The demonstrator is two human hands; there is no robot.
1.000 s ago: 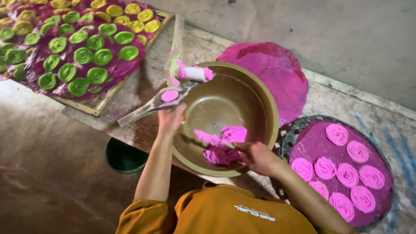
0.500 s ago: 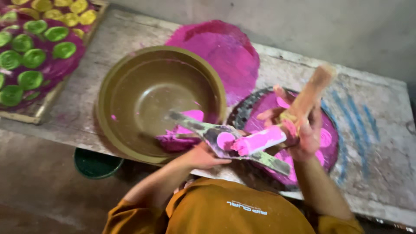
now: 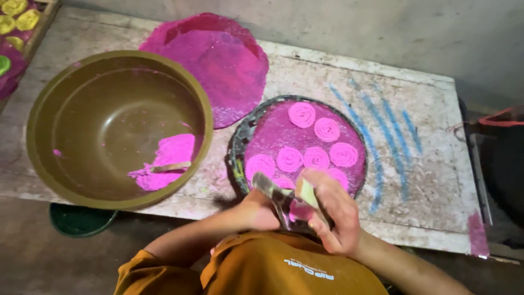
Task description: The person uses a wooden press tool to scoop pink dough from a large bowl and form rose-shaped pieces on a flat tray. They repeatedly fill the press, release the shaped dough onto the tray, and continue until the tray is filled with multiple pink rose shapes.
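Both my hands grip a metal dough press (image 3: 284,205), smeared with pink dough, over the near edge of a round dark tray (image 3: 240,142). My left hand (image 3: 255,210) holds its left side and my right hand (image 3: 333,210) wraps its right side. On the tray's pink mat lie several pink dough spirals (image 3: 316,143). A large brown bowl (image 3: 71,98) at the left holds a lump of pink dough (image 3: 164,161) with a small spatula lying on it.
A pink round mat (image 3: 218,60) lies behind the bowl on the worn white table (image 3: 426,164) with blue streaks. A tray of green and yellow spirals (image 3: 13,22) shows at the far left. A dark green round object (image 3: 76,218) sits below the table edge.
The press has come from above the bowl to the near edge of the spiral tray, now held low by both hands. The view has shifted right.
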